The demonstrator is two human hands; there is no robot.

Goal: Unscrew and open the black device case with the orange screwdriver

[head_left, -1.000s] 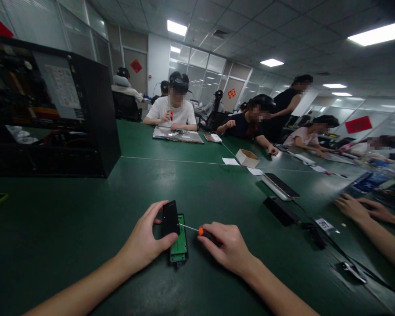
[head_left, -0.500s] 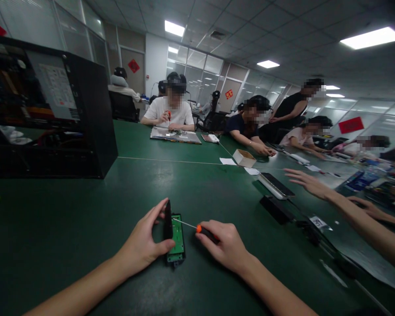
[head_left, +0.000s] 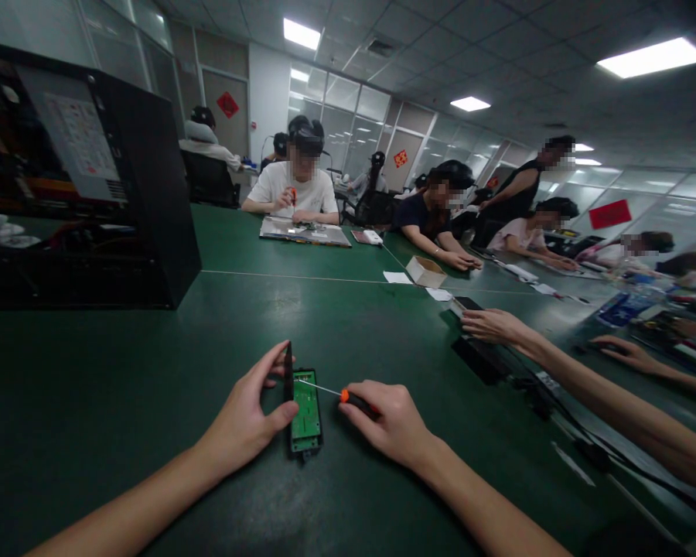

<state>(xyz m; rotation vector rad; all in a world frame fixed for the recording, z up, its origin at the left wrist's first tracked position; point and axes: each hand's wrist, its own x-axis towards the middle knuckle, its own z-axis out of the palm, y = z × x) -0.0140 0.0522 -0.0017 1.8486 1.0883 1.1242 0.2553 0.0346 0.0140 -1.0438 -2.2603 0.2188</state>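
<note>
Screwdriver (head_left: 344, 397) handle mostly hidden in closed right hand (head_left: 391, 424), left hand (head_left: 242, 424) pinching black cover (head_left: 288, 370), seen edge-on

Nothing legible: print on the sheet (head_left: 78, 147) on the black case (head_left: 151, 193) is too small, red signs (head_left: 227, 104) blur, board (head_left: 305, 402) markings unreadable.

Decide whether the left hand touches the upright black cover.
Touching. The head view shows the left hand pinching the black cover between forefinger above and thumb below.
</note>
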